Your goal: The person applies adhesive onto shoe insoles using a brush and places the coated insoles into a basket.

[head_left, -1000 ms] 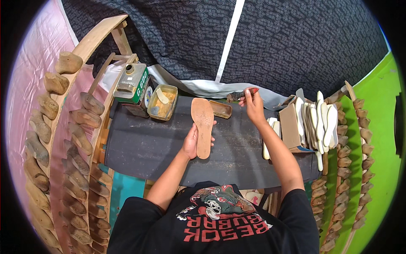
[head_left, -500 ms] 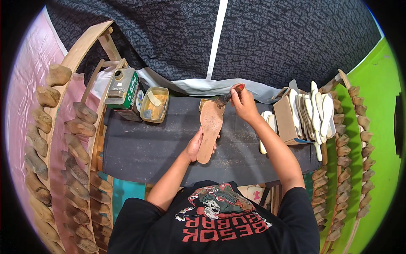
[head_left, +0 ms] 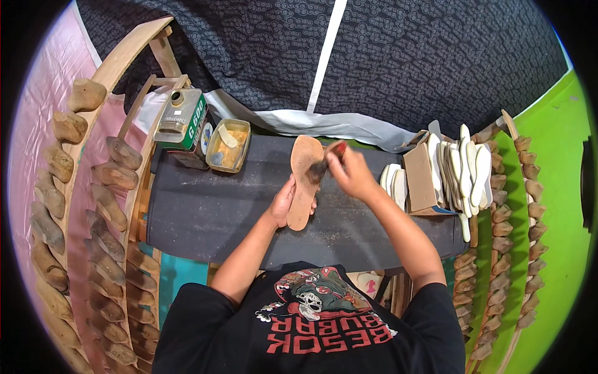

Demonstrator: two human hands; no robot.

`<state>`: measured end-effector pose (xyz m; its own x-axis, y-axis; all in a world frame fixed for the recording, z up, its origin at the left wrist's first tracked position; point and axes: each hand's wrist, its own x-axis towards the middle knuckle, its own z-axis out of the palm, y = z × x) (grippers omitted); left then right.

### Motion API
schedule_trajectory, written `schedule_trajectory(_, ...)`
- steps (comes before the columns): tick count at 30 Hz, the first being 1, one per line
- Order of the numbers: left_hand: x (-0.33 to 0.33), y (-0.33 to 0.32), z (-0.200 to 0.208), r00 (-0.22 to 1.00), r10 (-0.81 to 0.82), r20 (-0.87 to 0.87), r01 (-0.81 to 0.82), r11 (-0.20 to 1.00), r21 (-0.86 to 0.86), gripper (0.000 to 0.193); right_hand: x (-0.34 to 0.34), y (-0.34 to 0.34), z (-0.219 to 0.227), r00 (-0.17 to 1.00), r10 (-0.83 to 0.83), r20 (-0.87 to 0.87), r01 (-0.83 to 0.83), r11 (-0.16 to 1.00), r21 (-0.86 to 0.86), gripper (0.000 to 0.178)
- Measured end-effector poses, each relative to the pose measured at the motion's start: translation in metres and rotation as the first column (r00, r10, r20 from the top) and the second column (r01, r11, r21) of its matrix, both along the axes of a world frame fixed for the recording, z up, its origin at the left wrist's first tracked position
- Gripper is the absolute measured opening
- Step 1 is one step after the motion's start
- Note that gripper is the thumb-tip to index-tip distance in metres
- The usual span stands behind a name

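Observation:
A brown sole-shaped piece [head_left: 304, 153] is held over the middle of the table, its wider end pointing away from me. My left hand [head_left: 284, 204] is closed around its narrower part, with fingertips showing at the right edge. In my right hand [head_left: 354, 174] is a brush, gripped by its reddish handle. The dark brush bristles [head_left: 317, 172] press on the right side of the sole-shaped piece near its waist. My right hand is slightly smeared by motion.
A dark cloth covers the table [head_left: 212, 212]. Back left stand a metal can [head_left: 180, 124] and a yellowish tub [head_left: 227, 163]. On the right, a cardboard box [head_left: 420, 181] holds several white sole-shaped pieces [head_left: 479, 168]. Racks of wooden shoe lasts [head_left: 115, 174] flank both sides.
The brush has moved from the sole piece's far end toward me, down to its waist. The piece has shifted slightly away from me and turned a little. A small container behind it is now hidden.

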<state>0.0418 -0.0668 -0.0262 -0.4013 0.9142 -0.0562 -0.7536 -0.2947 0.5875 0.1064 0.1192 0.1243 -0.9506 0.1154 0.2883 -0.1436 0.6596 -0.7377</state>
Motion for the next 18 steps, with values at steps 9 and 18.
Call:
schedule_trajectory(9,0.004,-0.004,0.002,0.998,0.045,0.052,-0.046,0.999,0.019,0.061,0.027,-0.014,-0.018,1.0,0.015,-0.024,-0.015,1.0,0.017,0.015)
schedule_trajectory(18,0.01,0.0,0.005,0.998,0.0,0.055,-0.003,0.998,0.06,0.059,0.023,0.003,-0.003,0.996,-0.046,-0.081,0.055,0.991,0.119,0.012)
